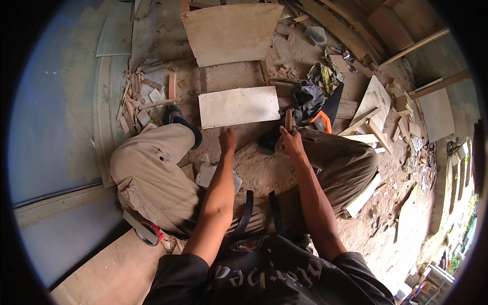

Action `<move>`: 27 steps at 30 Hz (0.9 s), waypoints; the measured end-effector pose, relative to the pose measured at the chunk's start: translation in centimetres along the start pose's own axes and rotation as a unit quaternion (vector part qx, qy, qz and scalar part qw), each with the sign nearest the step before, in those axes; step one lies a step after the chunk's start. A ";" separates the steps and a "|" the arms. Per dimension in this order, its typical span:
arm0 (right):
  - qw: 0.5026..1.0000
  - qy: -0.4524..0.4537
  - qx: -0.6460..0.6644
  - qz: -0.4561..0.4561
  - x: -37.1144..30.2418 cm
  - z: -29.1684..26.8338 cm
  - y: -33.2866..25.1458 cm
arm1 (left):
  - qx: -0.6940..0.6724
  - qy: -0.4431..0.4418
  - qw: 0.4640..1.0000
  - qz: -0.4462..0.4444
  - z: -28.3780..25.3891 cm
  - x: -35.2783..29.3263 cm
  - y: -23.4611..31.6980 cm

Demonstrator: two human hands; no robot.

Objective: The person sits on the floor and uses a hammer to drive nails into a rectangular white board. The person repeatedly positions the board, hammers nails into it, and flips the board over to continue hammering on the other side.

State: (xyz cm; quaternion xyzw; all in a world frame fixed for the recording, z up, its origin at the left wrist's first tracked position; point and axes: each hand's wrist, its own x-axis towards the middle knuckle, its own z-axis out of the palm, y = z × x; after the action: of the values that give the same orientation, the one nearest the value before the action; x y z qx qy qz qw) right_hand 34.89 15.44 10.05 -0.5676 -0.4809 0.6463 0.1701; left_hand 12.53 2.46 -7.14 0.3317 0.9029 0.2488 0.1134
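A pale rectangular board (pixel 239 108) lies on the ground in front of me, between my feet. My left hand (pixel 228 140) is closed just off the board's near edge; whatever its fingers may hold is too small to make out. Right of it, my right hand (pixel 291 142) is wrapped round a wooden handle (pixel 288 120) that points away from me, near the board's right corner. The far end of that handle is hard to make out against the dark things behind it. Beyond the board, a larger wooden panel (pixel 231 34) stands tilted on a wooden frame.
An orange saw handle (pixel 322 121) shows beside my right knee, next to crumpled dark plastic (pixel 308 97). Wood offcuts (pixel 137 104) litter the left side, and more scraps (pixel 373 127) lie to the right. A tape roll (pixel 147 234) is by my left thigh. Blue-grey sheets (pixel 56 117) border the left.
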 end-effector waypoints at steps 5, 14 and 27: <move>0.998 0.045 -0.014 0.036 0.4 -1.6 -0.6 | -0.055 -0.067 0.994 -0.064 -3.0 1.6 11.1; 0.998 0.041 -0.004 0.046 2.6 -2.4 0.2 | -0.591 -0.075 0.592 -0.543 1.8 2.3 5.3; 0.991 0.113 -0.037 -0.064 1.6 -1.2 -1.2 | -0.619 0.017 0.614 -0.490 -2.2 4.1 9.6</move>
State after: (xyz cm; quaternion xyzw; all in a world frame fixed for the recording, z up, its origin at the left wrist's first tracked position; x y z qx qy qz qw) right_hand 35.10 17.73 10.22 -0.6110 -0.5173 0.5478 0.2430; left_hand 13.77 10.61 -0.40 -0.3127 0.5646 0.6616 0.3817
